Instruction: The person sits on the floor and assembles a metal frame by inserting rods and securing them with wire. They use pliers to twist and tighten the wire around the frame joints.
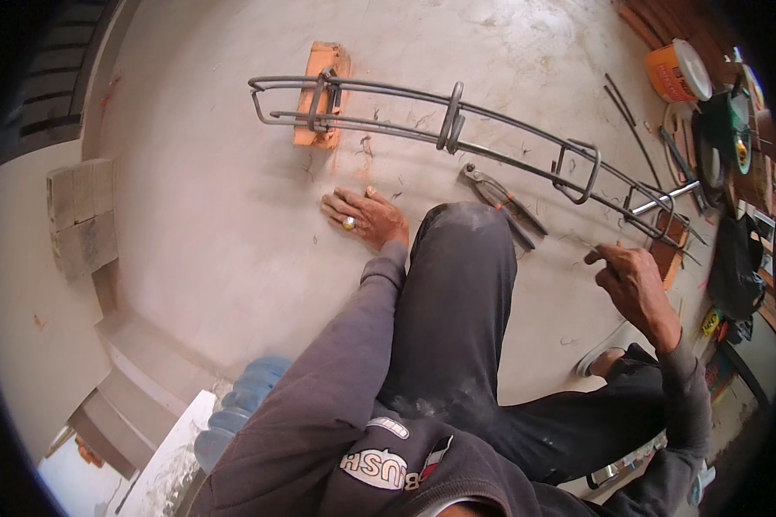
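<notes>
A long, narrow frame of steel rebar (388, 127) runs across the floor from the far left to the right. Several bent stirrups loop around its bars, among them a stirrup (451, 116) near the middle. An orange hollow brick (322, 57) props its left end; another brick (666, 261) is under the right end. My left hand (366, 217), with a ring, has its fingers stretched out at the floor below the left part of the frame. My right hand (636, 283) is closed near the right brick; what its fingers pinch is unclear. Pincers (504, 207) lie between my hands, beside my knee.
Short bits of wire are scattered over the floor (233, 215). Grey blocks (82, 215) stand at the left wall. Loose rods (634, 121), an orange bucket (674, 71) and a black bag (735, 269) are on the right. A blue ribbed bottle (241, 403) is at lower left.
</notes>
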Tool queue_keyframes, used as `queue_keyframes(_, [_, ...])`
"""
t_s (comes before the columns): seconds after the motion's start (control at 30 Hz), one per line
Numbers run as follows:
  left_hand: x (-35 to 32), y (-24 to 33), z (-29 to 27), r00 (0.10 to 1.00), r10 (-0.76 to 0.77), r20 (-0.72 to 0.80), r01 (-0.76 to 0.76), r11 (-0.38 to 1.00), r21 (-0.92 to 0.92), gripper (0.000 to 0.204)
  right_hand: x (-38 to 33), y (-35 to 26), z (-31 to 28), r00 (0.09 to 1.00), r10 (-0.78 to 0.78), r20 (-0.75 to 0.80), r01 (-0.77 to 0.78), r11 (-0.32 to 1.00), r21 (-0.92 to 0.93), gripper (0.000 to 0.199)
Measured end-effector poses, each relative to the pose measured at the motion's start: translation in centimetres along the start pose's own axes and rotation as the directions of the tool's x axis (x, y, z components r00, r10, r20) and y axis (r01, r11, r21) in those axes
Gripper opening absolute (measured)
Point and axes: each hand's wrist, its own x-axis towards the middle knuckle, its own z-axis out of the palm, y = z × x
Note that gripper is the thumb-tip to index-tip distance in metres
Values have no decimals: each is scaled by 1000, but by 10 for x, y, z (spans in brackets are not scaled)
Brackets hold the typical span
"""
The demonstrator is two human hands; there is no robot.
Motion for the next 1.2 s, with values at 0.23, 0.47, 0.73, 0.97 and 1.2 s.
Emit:
queue_keyframes(0.23, [-2,-1,-5,999,-8,33,9,1000,-12,65,-56,-27,-34,966,209,-153,-224,970,-91,25])
queue_keyframes(0.47, [0,-1,-2,1000,-18,23,18,1000,24,64,-11,-61,-61,999,-29,17,32,985,-172,24])
queue_keyframes(0.73, [3,2,-8,999,1,37,-2,1000,25,61,38,-36,-64,989,-149,23,146,982,118,25])
queue_keyframes(0.97, [4,8,-8,996,22,85,-24,999,24,61,63,-18,-82,989,-93,117,67,976,209,25])
queue_keyframes(1.2, [4,8,-11,998,45,48,-46,999,20,56,73,-13,-87,987,-61,149,28,975,219,25])
